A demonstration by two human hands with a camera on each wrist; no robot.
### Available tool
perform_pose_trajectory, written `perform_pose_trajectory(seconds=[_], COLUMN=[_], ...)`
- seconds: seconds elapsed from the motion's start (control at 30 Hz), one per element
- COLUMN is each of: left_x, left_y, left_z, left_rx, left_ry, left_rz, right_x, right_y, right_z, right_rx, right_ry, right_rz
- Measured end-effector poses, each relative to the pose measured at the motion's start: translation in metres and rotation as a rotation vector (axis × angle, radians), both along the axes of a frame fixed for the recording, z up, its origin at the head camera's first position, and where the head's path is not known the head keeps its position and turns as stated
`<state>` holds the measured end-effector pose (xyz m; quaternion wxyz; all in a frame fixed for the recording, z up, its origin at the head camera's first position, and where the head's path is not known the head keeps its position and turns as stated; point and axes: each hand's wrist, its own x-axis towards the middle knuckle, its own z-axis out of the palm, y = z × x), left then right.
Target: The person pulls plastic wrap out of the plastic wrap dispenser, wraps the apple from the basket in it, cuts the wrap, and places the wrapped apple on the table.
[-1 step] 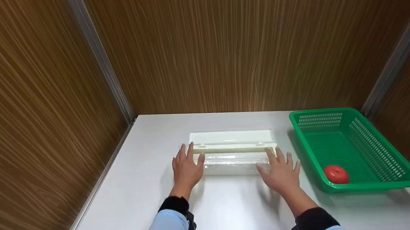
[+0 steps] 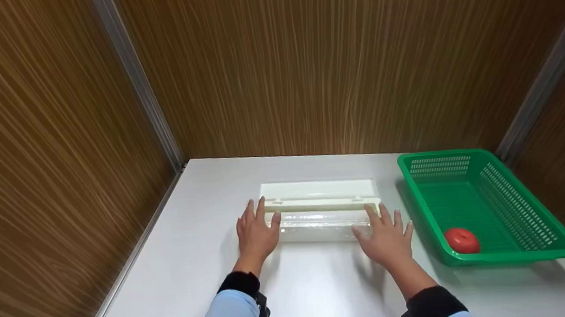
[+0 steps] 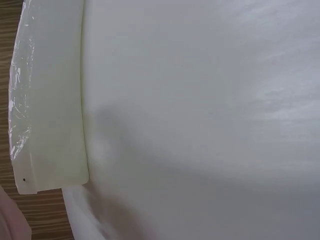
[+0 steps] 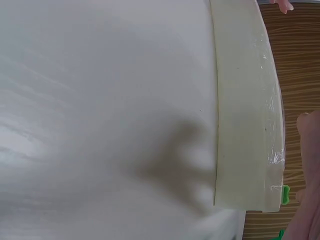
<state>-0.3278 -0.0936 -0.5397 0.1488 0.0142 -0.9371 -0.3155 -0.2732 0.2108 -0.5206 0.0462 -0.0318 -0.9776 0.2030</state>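
Observation:
A white cling film dispenser [image 2: 317, 234] lies crosswise on the table, its lid [image 2: 317, 190] folded back toward the rear wall. Clear, shiny film [image 2: 324, 216] shows along its front part. At the dispenser's left end is my left hand [image 2: 259, 237], fingers spread and pointing forward. My right hand [image 2: 386, 238] is at the opposite end with its fingers spread too. Whether either hand touches the dispenser is hard to tell. The left wrist view has the dispenser's front [image 3: 55, 125] and a bit of hand [image 3: 11, 220]; the right wrist view has the dispenser's other end [image 4: 242, 115].
To the right stands a green plastic basket [image 2: 473, 259] with perforated sides. In its near left corner sits a red tomato-like item [image 2: 462, 240]. Wood-grain panels [image 2: 276, 69] enclose the white table [image 2: 311, 290] at the back and both sides.

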Motion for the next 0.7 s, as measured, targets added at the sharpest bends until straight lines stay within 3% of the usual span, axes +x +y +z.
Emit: perform_pose_trajectory(seconds=[0.1, 0.2, 0.27, 0.33, 0.43, 0.7], left_x=[0.002, 0.007, 0.01, 0.014, 0.02, 0.041], left_y=[0.001, 0.003, 0.004, 0.005, 0.005, -0.001], left_z=[-0.004, -0.011, -0.014, -0.016, -0.016, -0.023], left_rx=[0.045, 0.183, 0.325, 0.456, 0.599, 0.707], left_ry=[0.052, 0.109, 0.112, 0.077, 0.009, -0.118], left_rz=[0.068, 0.204, 0.272, 0.327, 0.352, 0.447], right_x=[0.002, 0.005, 0.006, 0.008, 0.011, 0.026], right_y=[0.0, -0.001, 0.0, 0.0, 0.002, 0.0], right_z=[0.0, 0.0, 0.001, 0.0, -0.001, -0.018], right_rx=[-0.041, -0.151, -0.253, -0.361, -0.517, -0.957], right_ry=[0.008, 0.021, 0.028, 0.022, -0.011, -0.121], right_rz=[-0.019, -0.094, -0.165, -0.241, -0.318, -0.466])
